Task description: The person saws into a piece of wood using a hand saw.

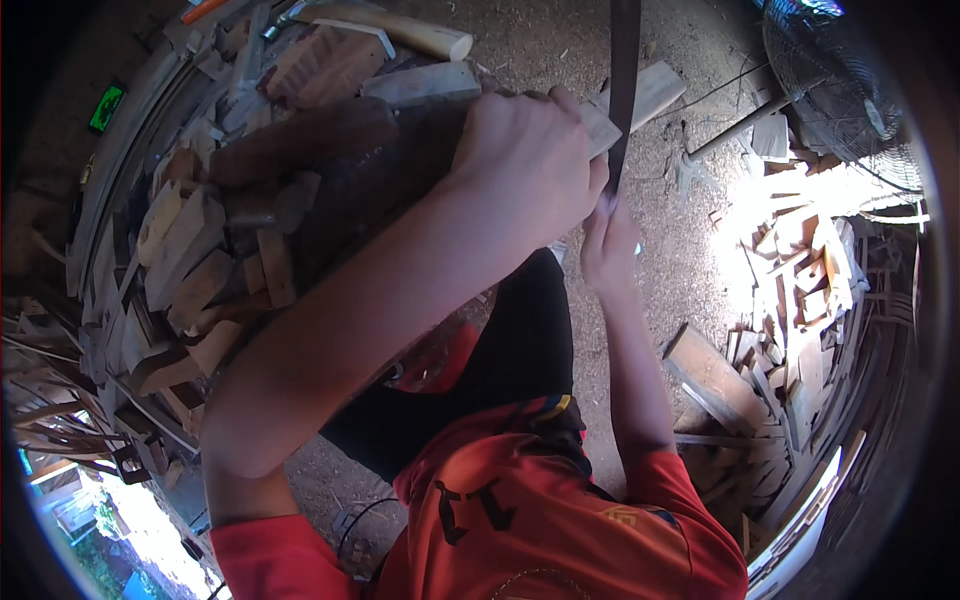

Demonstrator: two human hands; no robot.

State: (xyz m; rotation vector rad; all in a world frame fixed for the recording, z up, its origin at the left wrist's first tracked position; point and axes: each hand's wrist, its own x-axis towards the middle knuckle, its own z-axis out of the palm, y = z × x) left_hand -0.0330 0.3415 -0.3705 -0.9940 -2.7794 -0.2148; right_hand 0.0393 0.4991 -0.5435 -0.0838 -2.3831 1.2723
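Note:
My left arm reaches across from the lower left, and my left hand is closed in a fist. A pale piece of wood juts out beside its fingers and seems gripped there, though the fingers' inner side is hidden. My right hand is wrapped round the lower end of a long, flat, dark blade, which rises past the left knuckles to the top edge. The blade crosses in front of the pale wood, and more pale wood shows on its far side. Whether the blade touches the wood I cannot tell.
Wood offcuts are heaped on the left, with a round pole at the back. A standing fan is at the far right, above another scrap heap. A thick board lies on the right. Sawdust covers the ground.

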